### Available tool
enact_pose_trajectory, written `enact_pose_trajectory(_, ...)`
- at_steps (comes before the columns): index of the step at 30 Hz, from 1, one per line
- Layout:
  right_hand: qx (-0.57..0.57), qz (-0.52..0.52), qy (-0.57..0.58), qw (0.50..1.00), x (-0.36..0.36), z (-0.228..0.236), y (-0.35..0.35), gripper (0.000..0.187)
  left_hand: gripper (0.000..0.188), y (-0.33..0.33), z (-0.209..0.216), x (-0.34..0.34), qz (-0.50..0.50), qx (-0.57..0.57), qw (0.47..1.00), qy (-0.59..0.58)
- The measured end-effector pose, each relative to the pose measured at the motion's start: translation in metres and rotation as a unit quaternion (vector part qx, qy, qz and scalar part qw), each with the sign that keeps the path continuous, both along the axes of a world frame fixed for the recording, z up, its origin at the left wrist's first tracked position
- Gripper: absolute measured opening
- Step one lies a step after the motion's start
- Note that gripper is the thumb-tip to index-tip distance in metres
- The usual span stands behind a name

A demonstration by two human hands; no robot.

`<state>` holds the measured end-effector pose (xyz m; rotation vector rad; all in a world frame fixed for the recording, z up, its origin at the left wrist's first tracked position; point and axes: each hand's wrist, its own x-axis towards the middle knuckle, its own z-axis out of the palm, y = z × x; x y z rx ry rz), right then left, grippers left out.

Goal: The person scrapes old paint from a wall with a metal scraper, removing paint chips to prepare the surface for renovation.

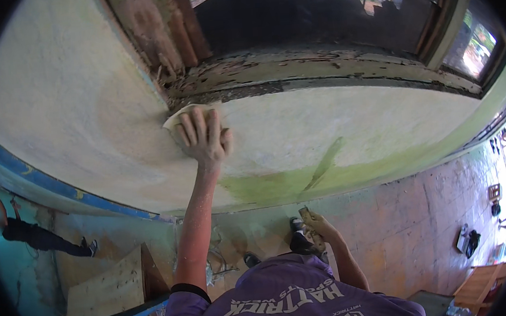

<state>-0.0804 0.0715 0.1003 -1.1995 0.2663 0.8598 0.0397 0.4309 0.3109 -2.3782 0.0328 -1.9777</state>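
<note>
On the pale wall (298, 125), just below a window's corner, my left hand (203, 135) presses a cream sheet of sandpaper (173, 121) flat against the surface. Its fingers are bent over the sheet, and dust coats the hand and forearm. Lower down, close to my body, my right hand (325, 228) is closed around a small brownish flat piece (306, 214); its exact kind is unclear. Beneath the window the wall is whitish, turning green toward the floor, with a darker streak (325, 164) on the green.
The wooden window frame (317, 64) is rotten and splintered. A blue band (47, 183) edges the wall at left. Behind it another person (42, 234) stands with raised arms. A wooden box-like piece (111, 282) is at lower left; bags (467, 241) lie on the tiled floor (389, 224).
</note>
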Motion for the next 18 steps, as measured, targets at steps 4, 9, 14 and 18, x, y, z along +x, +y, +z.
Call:
enact_pose_trajectory(4,-0.057,0.112,-0.036,0.991,0.019,0.031,0.029,0.024,0.049,0.013,-0.048,-0.008,-0.005,0.063,0.996,0.069)
enact_pose_trajectory(9,-0.096,0.167,-0.113,0.975,0.036,0.017,0.052,0.034,0.048,0.006,-0.046,-0.019,-0.063,0.045,0.981,0.176)
enact_pose_trajectory(14,-0.104,0.163,-0.100,0.976,0.036,0.048,0.065,0.030,0.041,-0.022,0.038,-0.022,-0.093,0.151,0.972,0.153)
enact_pose_trajectory(18,-0.091,0.030,-0.239,0.966,0.041,0.111,0.085,0.032,0.038,-0.014,0.029,-0.013,-0.130,0.150,0.977,0.081)
